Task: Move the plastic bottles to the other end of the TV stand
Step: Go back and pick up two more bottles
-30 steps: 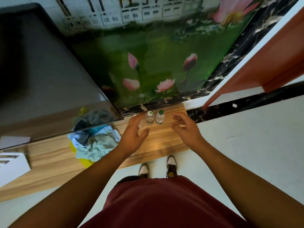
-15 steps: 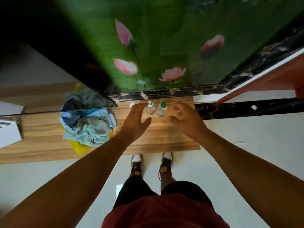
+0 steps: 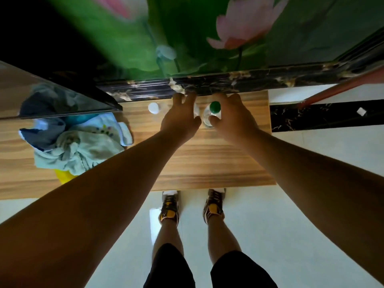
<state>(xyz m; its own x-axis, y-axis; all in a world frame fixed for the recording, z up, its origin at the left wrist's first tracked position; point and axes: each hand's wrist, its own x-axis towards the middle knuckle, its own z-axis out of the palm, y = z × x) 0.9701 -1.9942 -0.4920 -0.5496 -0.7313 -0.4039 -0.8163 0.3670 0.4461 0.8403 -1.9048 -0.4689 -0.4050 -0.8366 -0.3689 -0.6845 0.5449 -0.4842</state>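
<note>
While both hands reach to the upper centre of the head view, the bottles stand upright near the right end of the TV stand (image 3: 207, 154), against the dark marble ledge. The right hand (image 3: 232, 117) curls around the green-capped bottle (image 3: 214, 110), thumb in front, though whether it is clenched tight I cannot tell. The left hand (image 3: 180, 119) covers a second bottle (image 3: 196, 111), grip hidden. A white-capped bottle (image 3: 153, 107) stands free, left of the left hand. The far end lies leftward, past the cloth pile (image 3: 79, 142).
</note>
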